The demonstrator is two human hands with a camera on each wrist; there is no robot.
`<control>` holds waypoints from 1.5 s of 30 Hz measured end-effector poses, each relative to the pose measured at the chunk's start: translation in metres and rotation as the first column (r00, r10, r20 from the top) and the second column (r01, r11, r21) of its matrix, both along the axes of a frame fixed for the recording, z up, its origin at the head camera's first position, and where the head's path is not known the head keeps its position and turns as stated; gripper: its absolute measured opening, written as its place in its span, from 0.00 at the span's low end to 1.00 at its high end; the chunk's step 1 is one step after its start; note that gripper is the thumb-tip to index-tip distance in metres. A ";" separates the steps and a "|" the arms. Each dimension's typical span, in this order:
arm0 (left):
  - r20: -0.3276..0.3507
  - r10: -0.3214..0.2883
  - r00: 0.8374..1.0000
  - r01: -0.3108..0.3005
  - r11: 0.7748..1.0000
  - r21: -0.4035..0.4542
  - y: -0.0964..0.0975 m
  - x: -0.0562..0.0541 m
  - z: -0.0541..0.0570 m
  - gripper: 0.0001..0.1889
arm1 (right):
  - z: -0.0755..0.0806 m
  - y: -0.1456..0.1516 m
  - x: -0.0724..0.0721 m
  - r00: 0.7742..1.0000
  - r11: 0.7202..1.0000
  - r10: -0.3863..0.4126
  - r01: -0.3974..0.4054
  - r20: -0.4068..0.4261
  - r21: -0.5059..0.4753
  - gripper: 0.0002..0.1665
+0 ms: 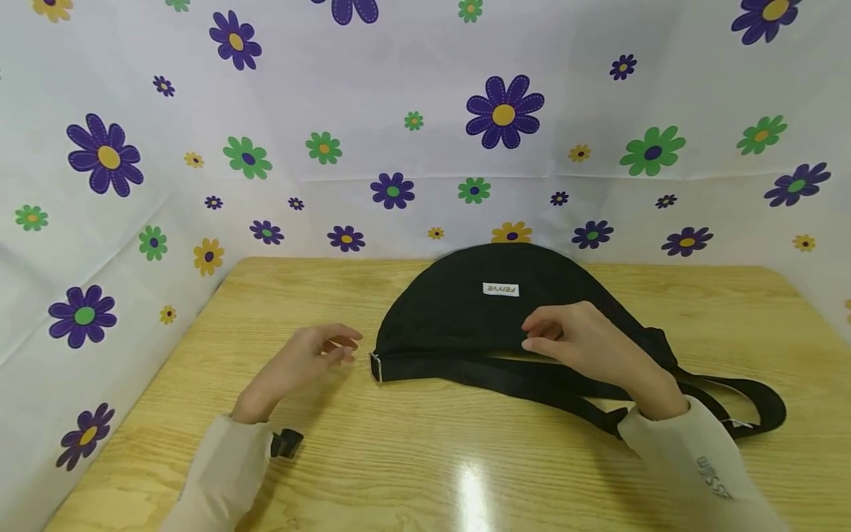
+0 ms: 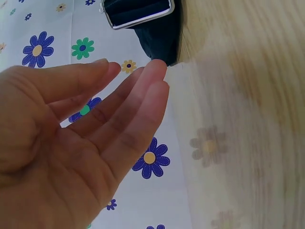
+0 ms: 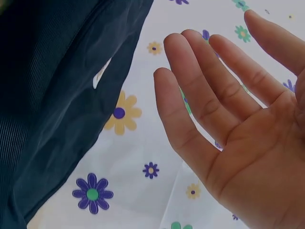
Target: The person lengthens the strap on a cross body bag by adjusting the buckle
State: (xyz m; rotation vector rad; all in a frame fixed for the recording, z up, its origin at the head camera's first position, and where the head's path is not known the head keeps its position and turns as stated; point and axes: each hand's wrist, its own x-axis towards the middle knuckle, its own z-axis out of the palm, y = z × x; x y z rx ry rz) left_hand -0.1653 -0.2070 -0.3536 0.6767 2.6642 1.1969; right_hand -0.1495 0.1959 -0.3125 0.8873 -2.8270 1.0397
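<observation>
A black half-round bag (image 1: 459, 314) with a small white label (image 1: 501, 289) lies flat on the table, its curved edge toward the back. Along its straight side runs a black strap (image 1: 525, 375), looping out to the right. A metal buckle (image 1: 375, 367) sits at the bag's left corner; the left wrist view shows this buckle (image 2: 140, 16) near the fingertips. Just left of it my left hand (image 1: 309, 358) hovers with loosely bent fingers, holding nothing. Over the bag's front right part is my right hand (image 1: 585, 340), fingers relaxed and apart from the fabric (image 3: 71, 114) in the right wrist view.
Beside the left sleeve lies a small black clip (image 1: 286, 443), partly hidden by the cuff. The wooden table (image 1: 399, 458) meets a white flower-patterned cloth (image 1: 425, 89) at the back and left. A strap loop (image 1: 767, 406) lies right of the right forearm.
</observation>
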 end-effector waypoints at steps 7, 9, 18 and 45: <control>0.089 -0.035 0.995 0.032 0.999 0.043 0.003 -0.002 -0.004 0.14 | -0.007 -0.012 -0.006 0.997 0.998 0.063 -0.062 0.049 -0.013 0.10; 0.105 -0.038 0.994 0.033 0.998 0.046 0.004 -0.003 -0.004 0.14 | -0.009 -0.016 -0.008 0.995 0.997 0.081 -0.080 0.064 -0.017 0.10; 0.153 -0.071 0.986 0.063 0.996 0.057 0.006 -0.005 -0.007 0.16 | -0.016 -0.032 -0.014 0.976 0.988 0.156 -0.157 0.153 -0.007 0.11; 0.256 -0.122 0.959 0.094 0.988 0.122 0.010 -0.007 -0.011 0.20 | -0.027 -0.064 -0.032 0.897 0.949 0.313 -0.309 0.311 -0.065 0.15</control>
